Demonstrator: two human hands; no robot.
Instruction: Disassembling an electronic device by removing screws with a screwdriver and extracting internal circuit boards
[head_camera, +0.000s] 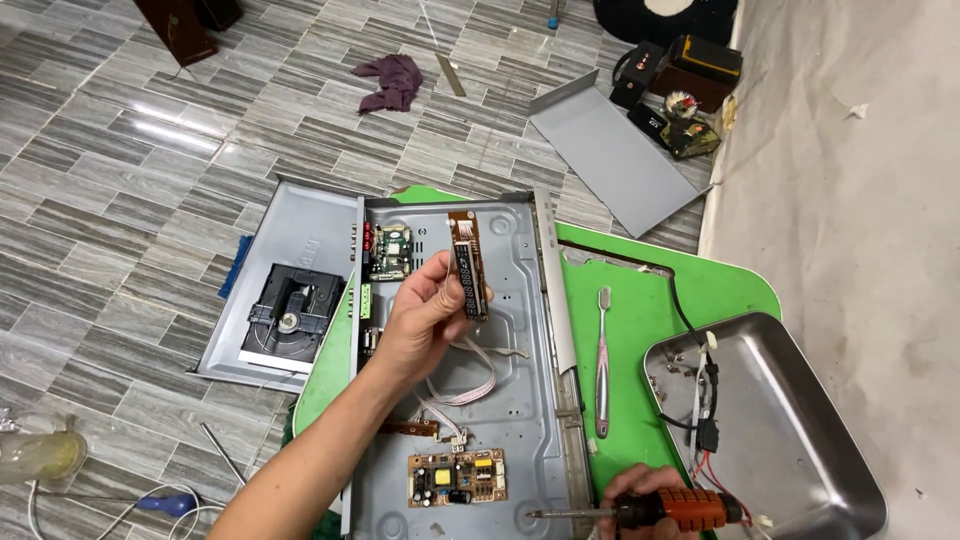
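Display board (468, 265) (long, brown) is lifted above the open chassis (520, 300), pinched in the left hand (425, 320); right hand (640, 500) clasps a screwdriver (640, 512) at the chassis's near edge. Next seems freeing its ribbon cable (470, 385).

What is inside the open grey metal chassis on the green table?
The grey metal chassis holds a green circuit board, a tan power board and white ribbon cables; the left hand covers part.
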